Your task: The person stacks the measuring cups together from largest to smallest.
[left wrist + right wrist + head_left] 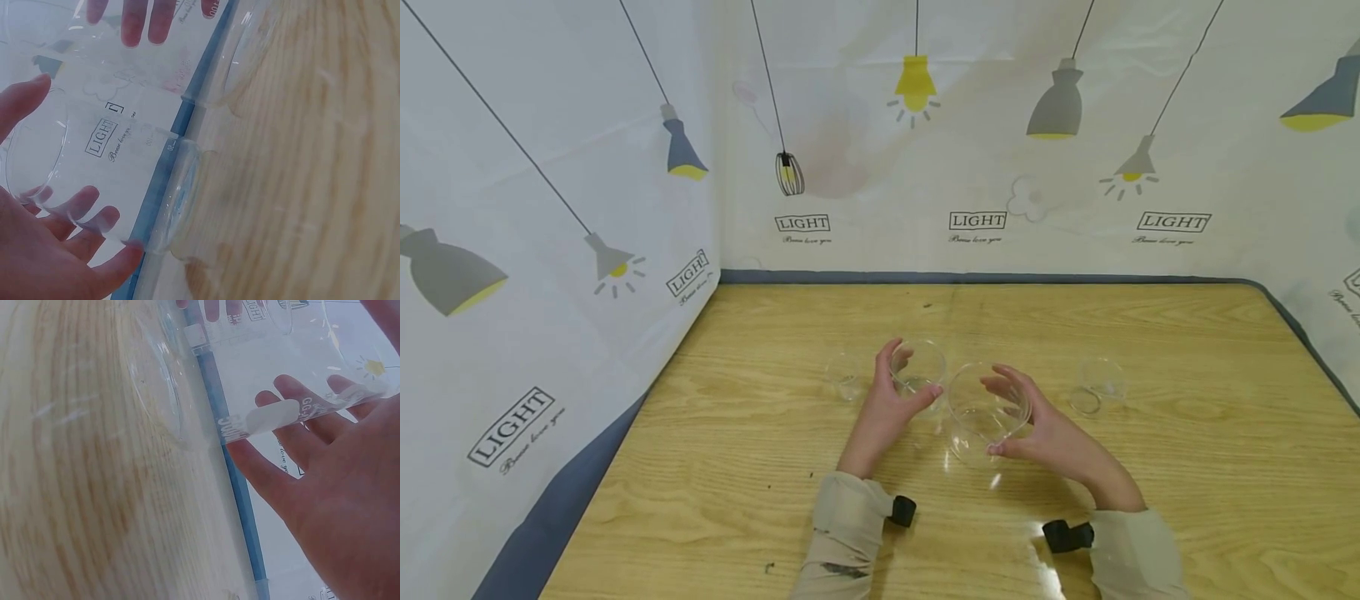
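Sleeves [850, 517]: beige, the left one dark-marked.
Wooden table [700, 500]: far edge along the lamp-printed curtain [887, 192].
Large beaker [977, 425]: between side edges, gripped by the right hand [1037, 425].
Smaller beaker [917, 368]: just beside it, gripped by the left hand [891, 404].
Right vessel [1097, 385]: clear, toward right edge.
Left vessel [844, 379]: clear, toward left edge.
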### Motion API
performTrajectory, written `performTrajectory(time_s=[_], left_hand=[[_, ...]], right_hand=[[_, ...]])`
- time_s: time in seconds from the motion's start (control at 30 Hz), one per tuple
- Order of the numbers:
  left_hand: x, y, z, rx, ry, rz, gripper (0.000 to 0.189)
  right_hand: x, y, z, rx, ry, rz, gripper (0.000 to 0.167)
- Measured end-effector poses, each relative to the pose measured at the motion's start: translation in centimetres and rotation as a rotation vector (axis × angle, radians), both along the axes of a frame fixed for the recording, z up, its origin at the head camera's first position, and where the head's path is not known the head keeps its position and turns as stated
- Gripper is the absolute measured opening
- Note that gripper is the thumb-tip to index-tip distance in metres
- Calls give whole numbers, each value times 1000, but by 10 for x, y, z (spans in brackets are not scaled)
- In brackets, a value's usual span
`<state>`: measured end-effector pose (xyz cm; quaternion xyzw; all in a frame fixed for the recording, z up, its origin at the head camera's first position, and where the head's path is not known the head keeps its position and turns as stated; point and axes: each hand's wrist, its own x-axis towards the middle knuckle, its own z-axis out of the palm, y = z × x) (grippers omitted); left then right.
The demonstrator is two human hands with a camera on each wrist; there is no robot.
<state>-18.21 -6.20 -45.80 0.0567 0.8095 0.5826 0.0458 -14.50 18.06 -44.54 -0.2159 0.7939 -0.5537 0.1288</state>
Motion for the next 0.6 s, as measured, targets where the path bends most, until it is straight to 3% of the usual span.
performTrajectory(time_s=[0.6], left_hand=[[0, -3, 1, -18, 1, -4, 92]], right_hand=[[0, -2, -1, -5, -12, -25, 95]])
